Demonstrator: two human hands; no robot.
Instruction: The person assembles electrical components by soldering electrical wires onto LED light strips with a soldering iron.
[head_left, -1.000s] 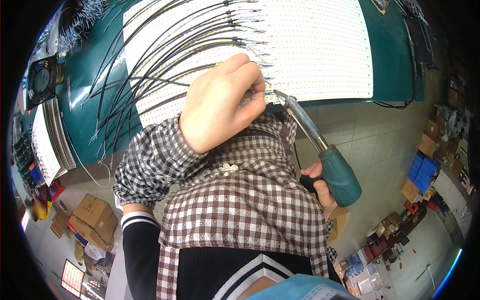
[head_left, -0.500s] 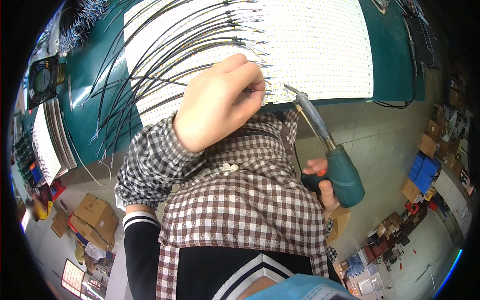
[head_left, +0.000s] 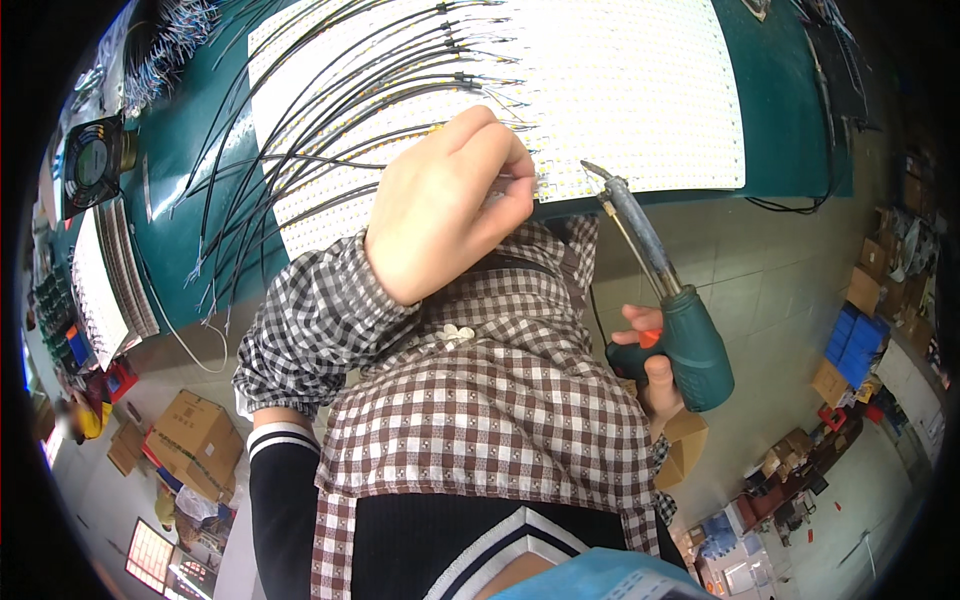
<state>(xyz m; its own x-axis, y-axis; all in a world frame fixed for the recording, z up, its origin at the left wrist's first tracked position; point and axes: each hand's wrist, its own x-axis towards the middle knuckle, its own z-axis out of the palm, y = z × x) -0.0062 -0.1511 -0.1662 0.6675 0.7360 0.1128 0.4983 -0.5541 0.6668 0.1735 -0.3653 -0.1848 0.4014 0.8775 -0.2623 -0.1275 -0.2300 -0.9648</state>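
Note:
My left hand is closed in a pinch near the front edge of a white circuit board sheet. Its fingers grip the wire end of a black cable, though the fingertips hide most of it. Several more black cables with stripped thin wires lie side by side across the board's left half. In my right hand is a green soldering gun, fingers wrapped round its grip by a red trigger. The gun's long metal barrel points up and left, its tip just right of my left fingers, over the board's front edge.
The board lies on a green tabletop. Left of it are a black fan, a stack of white boards and a bundle of wires. Cardboard boxes stand on the floor at left, blue bins at right.
The soldering gun has shifted slightly right, and its tip is farther from my left fingers. My left hand stays pinched in nearly the same place.

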